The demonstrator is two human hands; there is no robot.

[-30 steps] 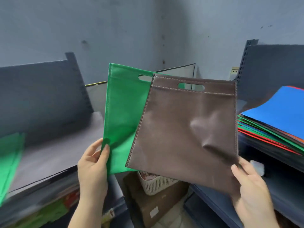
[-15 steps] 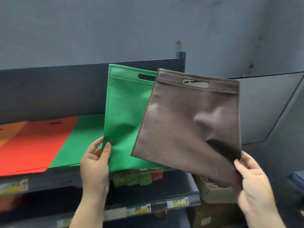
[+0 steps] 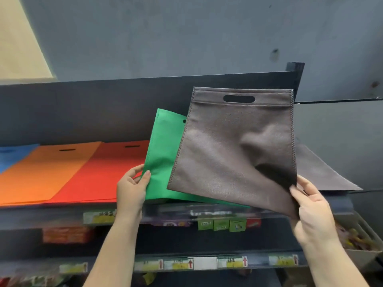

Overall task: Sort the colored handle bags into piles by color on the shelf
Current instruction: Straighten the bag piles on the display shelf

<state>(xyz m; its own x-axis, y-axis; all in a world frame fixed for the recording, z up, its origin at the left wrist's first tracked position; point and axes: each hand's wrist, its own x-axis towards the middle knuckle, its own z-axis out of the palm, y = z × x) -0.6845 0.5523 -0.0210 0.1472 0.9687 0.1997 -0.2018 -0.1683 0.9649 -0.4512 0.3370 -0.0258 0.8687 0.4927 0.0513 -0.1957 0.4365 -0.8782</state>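
Lowered green bag [image 3: 163,162] pinched left [image 3: 131,188]; brown bag [image 3: 234,150] pinched right [image 3: 310,212].

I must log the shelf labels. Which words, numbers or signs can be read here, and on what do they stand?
No text reads clearly.
Price tags on the lower shelf rail: red arrows show, print too blurred.
Green tags on the upper shelf edge: blurred, unreadable.
Brown bag and green bag: no print visible.

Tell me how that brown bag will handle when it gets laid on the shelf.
The brown bag is probably floppy: it dents and creases above the right hand pinching its corner. Likely light, since that one pinch holds it up. It should lie flat, like the brown one already on the shelf.
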